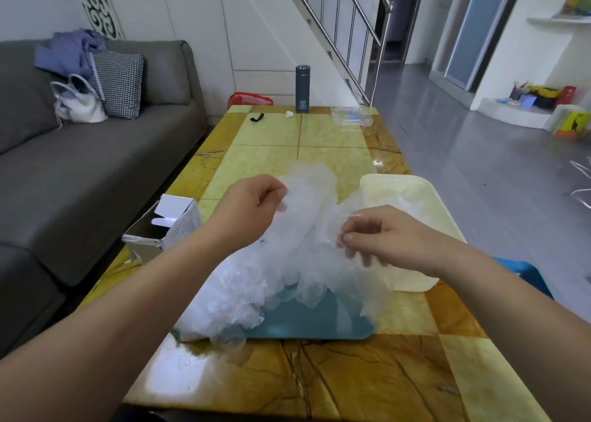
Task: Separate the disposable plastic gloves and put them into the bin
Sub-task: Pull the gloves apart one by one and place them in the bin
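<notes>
The heap of crumpled clear plastic gloves (287, 261) covers most of the flat teal tray (319, 324). My right fingers (363, 256) blur behind the film. My right forearm (473, 271) hides most of a blue object (527, 271) at the desk's (367, 383) right edge.

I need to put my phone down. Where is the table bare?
Bare tabletop lies between the glove pile and the flask, and along the near edge before the teal tray. Crowded across the middle: cardboard box, pile and bin side by side.
</notes>
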`<state>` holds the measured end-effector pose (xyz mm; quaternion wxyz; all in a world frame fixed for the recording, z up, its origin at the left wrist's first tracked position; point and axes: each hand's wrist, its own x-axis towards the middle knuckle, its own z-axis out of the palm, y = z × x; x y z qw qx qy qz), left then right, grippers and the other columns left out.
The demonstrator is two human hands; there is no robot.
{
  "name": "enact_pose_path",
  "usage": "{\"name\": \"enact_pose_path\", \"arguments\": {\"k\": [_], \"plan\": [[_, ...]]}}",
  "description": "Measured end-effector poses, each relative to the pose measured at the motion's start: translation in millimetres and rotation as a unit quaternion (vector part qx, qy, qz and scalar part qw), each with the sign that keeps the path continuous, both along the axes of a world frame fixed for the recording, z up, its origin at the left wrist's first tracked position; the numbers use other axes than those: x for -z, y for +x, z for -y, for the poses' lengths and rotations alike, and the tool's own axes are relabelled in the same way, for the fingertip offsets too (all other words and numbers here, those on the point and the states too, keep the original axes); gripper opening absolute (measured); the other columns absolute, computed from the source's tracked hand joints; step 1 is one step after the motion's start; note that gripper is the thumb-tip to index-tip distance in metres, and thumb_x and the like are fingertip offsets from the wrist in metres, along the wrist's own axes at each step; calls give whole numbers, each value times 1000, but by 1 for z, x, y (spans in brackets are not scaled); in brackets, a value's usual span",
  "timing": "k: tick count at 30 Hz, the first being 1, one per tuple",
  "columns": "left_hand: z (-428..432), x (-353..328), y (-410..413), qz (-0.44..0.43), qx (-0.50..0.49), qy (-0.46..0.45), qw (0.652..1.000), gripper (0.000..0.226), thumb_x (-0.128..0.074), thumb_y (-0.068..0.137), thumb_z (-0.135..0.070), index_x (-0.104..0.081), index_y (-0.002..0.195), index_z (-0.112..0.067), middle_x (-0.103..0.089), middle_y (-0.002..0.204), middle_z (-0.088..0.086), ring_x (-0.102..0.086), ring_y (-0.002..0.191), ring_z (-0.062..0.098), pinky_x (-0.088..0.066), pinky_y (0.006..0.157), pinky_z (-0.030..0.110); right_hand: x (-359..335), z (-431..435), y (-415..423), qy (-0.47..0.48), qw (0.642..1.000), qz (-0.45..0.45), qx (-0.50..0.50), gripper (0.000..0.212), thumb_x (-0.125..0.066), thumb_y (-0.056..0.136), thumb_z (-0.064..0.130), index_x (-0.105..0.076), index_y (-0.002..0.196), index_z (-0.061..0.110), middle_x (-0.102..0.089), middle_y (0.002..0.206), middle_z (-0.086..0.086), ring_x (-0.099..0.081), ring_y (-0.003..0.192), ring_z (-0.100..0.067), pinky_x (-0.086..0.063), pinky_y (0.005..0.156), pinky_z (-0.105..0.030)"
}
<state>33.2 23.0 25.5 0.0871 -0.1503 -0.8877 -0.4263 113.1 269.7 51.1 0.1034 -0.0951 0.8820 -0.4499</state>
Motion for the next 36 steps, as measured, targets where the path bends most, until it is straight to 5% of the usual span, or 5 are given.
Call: {"name": "enact_pose_path", "arguments": {"k": [5,13,26,30,36], "plan": [[6,-7,0,-184,-36,-14,982,13,-63,101,-17,-76,103,-15,-68,100,-5,-60,89,10,-53,84,30,1,5,-6,-64,996,-47,47,14,-66,97,23,-77,90,26,-74,93,9,-67,89,-7,-49,76,-21],[-6,-10,23,151,61,274,948,23,-83,84,-2,-61,83,-7,-80,101,8,-76,101,16,-61,93,42,8,17,-7,-2,993,-114,32,12,-72,93,28,-79,88,36,-19,165,23,-23,147,8,-29,113,-26],[-12,11,29,299,144,265,905,28,-77,93,-24,-75,119,-16,-71,94,1,-63,74,9,-51,63,22,12,27,-16,13,987,-160,-32,9,-72,91,17,-77,88,24,-47,150,24,-46,131,11,-40,107,-15],[-8,4,23,313,120,295,895,26,-62,103,-27,-79,110,-9,-56,74,2,-58,69,12,-61,75,35,23,33,-32,59,985,-162,14,8,-69,91,16,-75,86,14,-68,91,-3,-64,87,-15,-53,84,-37],[27,-37,23,239,97,304,917,27,-55,105,-23,-77,111,-8,-75,115,8,-70,112,26,-54,103,54,35,33,-59,94,991,-89,42,8,-69,93,25,-75,89,22,-66,111,13,-64,99,-12,-49,81,-24]]}}
